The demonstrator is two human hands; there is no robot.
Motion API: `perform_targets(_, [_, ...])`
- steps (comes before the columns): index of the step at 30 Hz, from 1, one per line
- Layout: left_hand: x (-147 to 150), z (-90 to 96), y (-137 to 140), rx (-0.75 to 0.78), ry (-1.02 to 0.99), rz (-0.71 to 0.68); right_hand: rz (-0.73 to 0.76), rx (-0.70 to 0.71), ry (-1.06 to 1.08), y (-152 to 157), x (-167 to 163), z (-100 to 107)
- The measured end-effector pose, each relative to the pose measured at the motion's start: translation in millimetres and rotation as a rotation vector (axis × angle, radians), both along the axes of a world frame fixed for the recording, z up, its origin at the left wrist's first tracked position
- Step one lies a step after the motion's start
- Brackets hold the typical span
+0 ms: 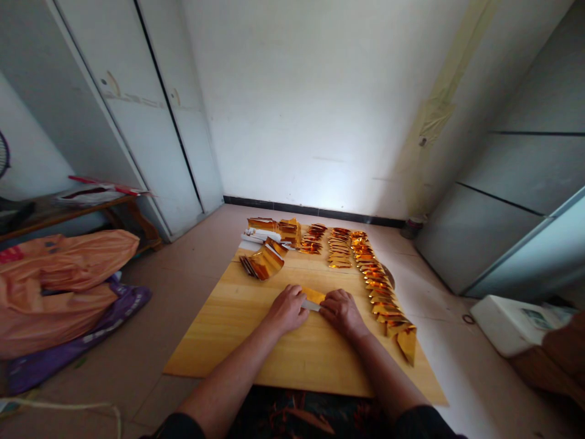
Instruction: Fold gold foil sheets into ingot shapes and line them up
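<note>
On the wooden board, a sheet of gold foil paper (315, 294) lies between my two hands, a pale strip showing along its near edge. My left hand (289, 308) is closed on the left end of the sheet, fingers bent. At its other end my right hand (340, 311) presses and grips the paper with curled fingers, which hide part of it. Beyond my left hand rests a curved stack of gold foil sheets (265, 262). A long row of folded gold foil pieces (381, 286) runs down the right side, and a shorter row (339, 247) stands beside it.
The wooden board (256, 347) sits low before me over a tiled floor. White paper rolls or strips (260, 235) lie at its far left. Orange and purple bags (64, 292) are on the floor at left. A white box (512, 326) stands at right, near a grey refrigerator-like cabinet (512, 177).
</note>
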State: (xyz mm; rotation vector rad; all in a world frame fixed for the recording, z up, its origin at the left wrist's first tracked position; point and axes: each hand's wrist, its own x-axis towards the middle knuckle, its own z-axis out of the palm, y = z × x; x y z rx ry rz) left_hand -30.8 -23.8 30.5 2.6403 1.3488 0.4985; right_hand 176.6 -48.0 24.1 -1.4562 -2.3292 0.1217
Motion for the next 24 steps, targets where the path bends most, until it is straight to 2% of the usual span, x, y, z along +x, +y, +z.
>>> perform_targets(6, [10,0.8,-11,0.038,0.101,0.055,0.023,0.002,0.047,3,6,-6])
perform_targets(14, [15,-2.7,-12,0.07,0.199,0.096,0.069,-0.001,0.073,0,8,-6])
perform_targets(19, [13,-0.9,-15,0.067,0.179,0.094,0.08,-0.019,0.086,3,7,-6])
perform_targets(24, [8,0.7,-19,0.059,0.129,0.068,0.025,-0.09,0.057,9,3,2])
